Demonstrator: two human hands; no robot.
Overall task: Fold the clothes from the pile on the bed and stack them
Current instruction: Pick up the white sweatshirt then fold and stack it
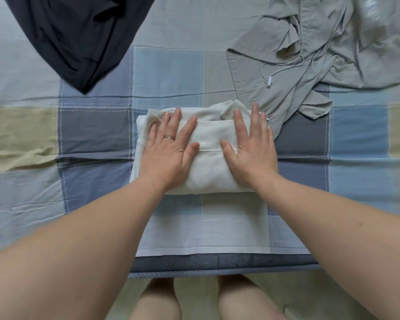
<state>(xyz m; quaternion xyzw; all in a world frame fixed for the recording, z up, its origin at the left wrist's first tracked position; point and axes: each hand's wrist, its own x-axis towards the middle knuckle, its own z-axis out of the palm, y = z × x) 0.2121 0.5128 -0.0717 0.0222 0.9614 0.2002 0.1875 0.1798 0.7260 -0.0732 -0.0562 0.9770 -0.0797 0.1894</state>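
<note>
Bedroom setting: bed [217, 262] viewed from above at its near edge, dressed in a checked sheet [356, 135] of blue, slate, pale green and tan blocks. Left hand [171, 144]: flat, fingers straight and spread, palm down on the left half of the item under it; ring [169, 137] on one finger. Right hand [252, 144]: likewise flat and spread, palm down on the right half. Hands apart, thumbs pointing toward each other with a strip of cloth between; neither grips anything. Cream knit sweater [208, 167]: folded to a compact block directly under both hands, centred between the arms, close to the bed's near edge; long axis left to right; ribbed band at the far left corner, a seam line across the top layer, a bunched fold along the far edge. Judged: fold finished or nearly so, being pressed flat; no stack in view. Grey-green garment [309, 54]: unfolded, crumpled, far right, its near tip touching the sweater's far right corner; right hand the nearer. White cord [268, 82] with a small plastic piece lies on it; drawstring or earphone lead, cannot tell. Dark navy garment [78, 38]: unfolded, far left, well apart from the sweater; left hand the nearer. Judged: two items remain; either reach runs away from the body and outward. Bare legs [157, 299] and pale floor [199, 296] below the near edge.
</note>
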